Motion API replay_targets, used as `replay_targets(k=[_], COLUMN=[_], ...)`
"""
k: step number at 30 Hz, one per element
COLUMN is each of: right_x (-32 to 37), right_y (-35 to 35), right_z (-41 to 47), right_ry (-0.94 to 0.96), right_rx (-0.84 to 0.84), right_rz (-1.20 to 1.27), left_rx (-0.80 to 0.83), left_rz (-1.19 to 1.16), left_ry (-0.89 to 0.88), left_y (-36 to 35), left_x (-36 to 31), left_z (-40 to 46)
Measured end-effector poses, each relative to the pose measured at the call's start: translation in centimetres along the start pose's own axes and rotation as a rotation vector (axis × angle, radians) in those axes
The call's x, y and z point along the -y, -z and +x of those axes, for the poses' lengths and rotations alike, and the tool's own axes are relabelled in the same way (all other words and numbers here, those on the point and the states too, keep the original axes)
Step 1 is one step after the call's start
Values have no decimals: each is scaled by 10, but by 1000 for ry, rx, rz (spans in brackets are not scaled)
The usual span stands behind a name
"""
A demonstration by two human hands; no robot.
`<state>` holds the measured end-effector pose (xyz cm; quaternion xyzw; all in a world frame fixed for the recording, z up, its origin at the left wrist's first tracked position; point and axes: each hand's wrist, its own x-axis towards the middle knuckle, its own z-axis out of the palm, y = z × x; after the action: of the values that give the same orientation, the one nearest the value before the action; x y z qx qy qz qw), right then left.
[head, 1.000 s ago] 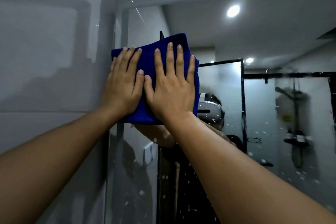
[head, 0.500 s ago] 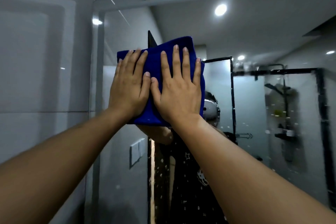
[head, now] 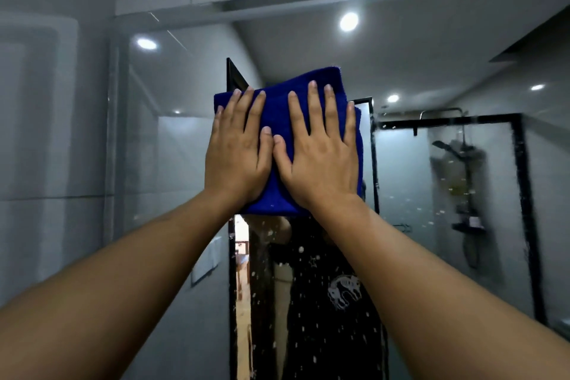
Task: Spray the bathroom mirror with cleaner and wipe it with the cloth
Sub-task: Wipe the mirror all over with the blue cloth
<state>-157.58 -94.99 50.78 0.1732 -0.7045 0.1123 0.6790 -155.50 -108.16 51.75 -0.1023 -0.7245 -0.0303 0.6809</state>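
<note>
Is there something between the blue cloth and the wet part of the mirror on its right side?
Nothing visible. The cloth lies flat on the mirror under the left hand and right hand; only bare glass with droplets lies to its right.

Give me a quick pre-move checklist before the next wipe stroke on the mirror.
1. Both hands on the cloth: ok. The left hand and the right hand lie side by side on the blue cloth, fingers straight.
2. Cloth against the glass: ok. It lies pressed on the mirror.
3. Cloth folded, no loose corner hanging: ok, as far as its visible edges show.
4. Cleaner left to wipe: ok. White droplets speckle the glass below the cloth and out to the right.
5. Spray bottle within reach: cannot tell, none in view.
6. Glass left of the cloth streak-free: cannot tell, the picture is too soft there.
</note>
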Motion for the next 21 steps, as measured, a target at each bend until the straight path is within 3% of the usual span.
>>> replay_targets(k=[21], right_x=[-135], right_y=[39], right_z=[-4], right_ry=[7], right_rx=[20], right_rz=[-16], left_rx=[-19], left_rz=[-4], left_ry=[7], left_y=[-42], left_x=[-132], left_z=[24])
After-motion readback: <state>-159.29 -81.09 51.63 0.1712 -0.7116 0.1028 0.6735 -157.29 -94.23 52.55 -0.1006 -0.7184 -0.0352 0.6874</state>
